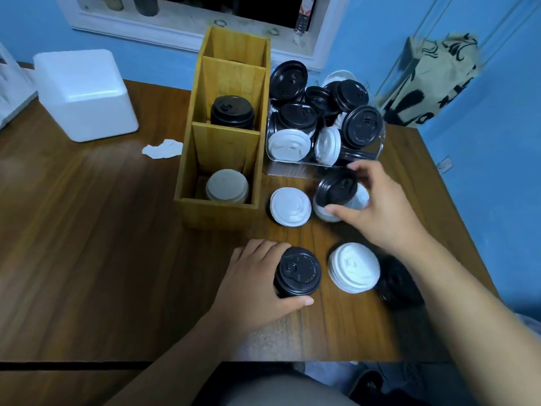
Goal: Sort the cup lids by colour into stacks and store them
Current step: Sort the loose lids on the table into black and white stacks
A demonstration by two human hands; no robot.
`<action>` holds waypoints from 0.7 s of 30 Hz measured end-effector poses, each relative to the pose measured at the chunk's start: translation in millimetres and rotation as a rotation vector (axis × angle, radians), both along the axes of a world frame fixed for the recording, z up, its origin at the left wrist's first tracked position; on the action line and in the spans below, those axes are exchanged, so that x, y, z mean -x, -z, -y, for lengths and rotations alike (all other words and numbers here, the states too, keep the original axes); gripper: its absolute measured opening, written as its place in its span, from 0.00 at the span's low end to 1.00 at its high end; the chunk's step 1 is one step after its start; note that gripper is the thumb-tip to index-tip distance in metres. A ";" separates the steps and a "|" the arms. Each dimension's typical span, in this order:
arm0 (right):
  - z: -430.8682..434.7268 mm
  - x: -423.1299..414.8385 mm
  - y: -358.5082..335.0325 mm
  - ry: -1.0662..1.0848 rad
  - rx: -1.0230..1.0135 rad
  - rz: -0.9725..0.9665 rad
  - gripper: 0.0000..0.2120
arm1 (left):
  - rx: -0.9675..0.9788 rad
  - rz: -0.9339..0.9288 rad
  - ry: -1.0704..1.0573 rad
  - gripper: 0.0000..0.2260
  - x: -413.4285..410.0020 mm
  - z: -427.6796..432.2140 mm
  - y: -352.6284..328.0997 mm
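Note:
My left hand (257, 285) grips a stack of black lids (297, 272) standing on the table near the front. My right hand (377, 209) closes on a black lid (336, 190) that lies tilted on some white lids (358, 200). A white stack (353, 267) stands beside the black stack, and one white lid (290, 206) lies by the wooden organiser (216, 212). Its middle compartment holds a black stack (232, 111), its front one a white stack (227, 185). A clear bin (292, 165) behind holds several mixed black and white lids.
A white foam box (85, 92) stands at the back left, with crumpled paper (162, 148) near it. A printed bag (430, 80) hangs by the blue wall at right. More black lids (395, 282) lie under my right forearm. The table's front edge (263, 361) is close.

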State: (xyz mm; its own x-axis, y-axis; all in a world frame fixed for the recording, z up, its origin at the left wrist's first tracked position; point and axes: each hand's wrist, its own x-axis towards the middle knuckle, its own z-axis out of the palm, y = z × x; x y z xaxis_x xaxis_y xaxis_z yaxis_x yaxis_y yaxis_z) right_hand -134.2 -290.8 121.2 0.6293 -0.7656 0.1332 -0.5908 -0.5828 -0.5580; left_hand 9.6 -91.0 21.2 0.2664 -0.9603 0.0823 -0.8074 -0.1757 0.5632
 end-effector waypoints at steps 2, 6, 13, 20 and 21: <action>10.4 40.8 -8.1 0.079 0.072 -0.049 0.34 | 0.002 0.001 -0.001 0.39 0.4 0.1 -0.3; 39.8 102.6 -3.7 0.096 0.211 -0.292 0.35 | -0.008 0.010 -0.014 0.40 1.3 0.6 1.5; 68.5 106.2 24.3 -0.114 0.089 -0.702 0.41 | -0.022 0.030 -0.038 0.42 3.0 2.3 1.6; 61.3 131.9 33.5 0.167 -0.077 -0.193 0.25 | -0.035 0.031 -0.042 0.41 3.8 1.9 -1.0; 61.2 135.2 36.6 0.241 -0.085 -0.203 0.25 | -0.036 0.031 -0.039 0.41 3.9 1.7 -1.2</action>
